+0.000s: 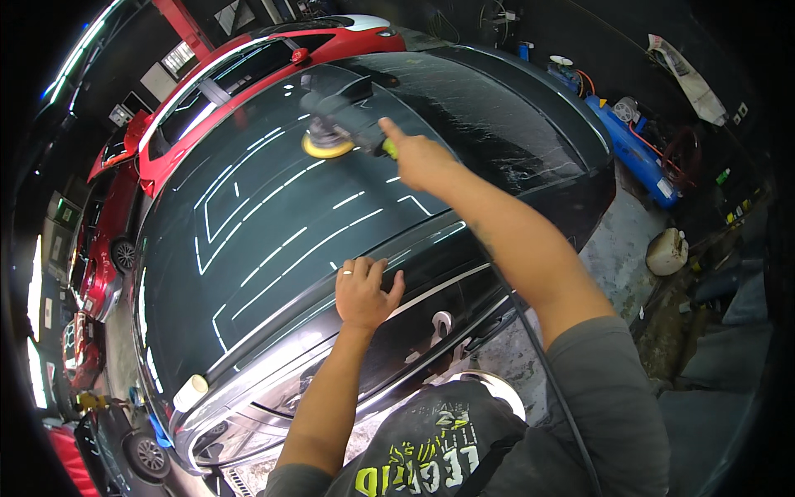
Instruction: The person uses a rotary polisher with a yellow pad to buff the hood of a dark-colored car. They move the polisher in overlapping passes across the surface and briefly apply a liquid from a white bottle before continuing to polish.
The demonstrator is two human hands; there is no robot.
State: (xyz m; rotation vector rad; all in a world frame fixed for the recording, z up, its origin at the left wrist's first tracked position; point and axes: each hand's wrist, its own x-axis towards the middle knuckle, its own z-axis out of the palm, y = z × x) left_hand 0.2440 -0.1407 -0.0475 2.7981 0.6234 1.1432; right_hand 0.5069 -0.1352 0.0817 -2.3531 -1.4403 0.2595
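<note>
Right hand (421, 159): closing round the handle of a polisher, thumb side toward the tool, arm reaching out over the car.
Polisher (335, 116): dark-bodied, sitting over the far part of the car's roof; its round yellow pad (327, 150) is facing down to the paint, though blur is making it hard to tell whether it is lying flat.
Left hand (363, 296): gripping nothing, resting palm down with fingers spreading on the near roof edge; a ring is showing on one finger.
Roof (273, 215): dark, glossy, reflecting strips of light.
Cord (542, 356): black, trailing below the right forearm and past the grey sleeve (609, 389).
Red car (240, 79): standing just beyond the roof.
Blue tank (633, 153): lying on the right, near a pale jug (667, 252).
</note>
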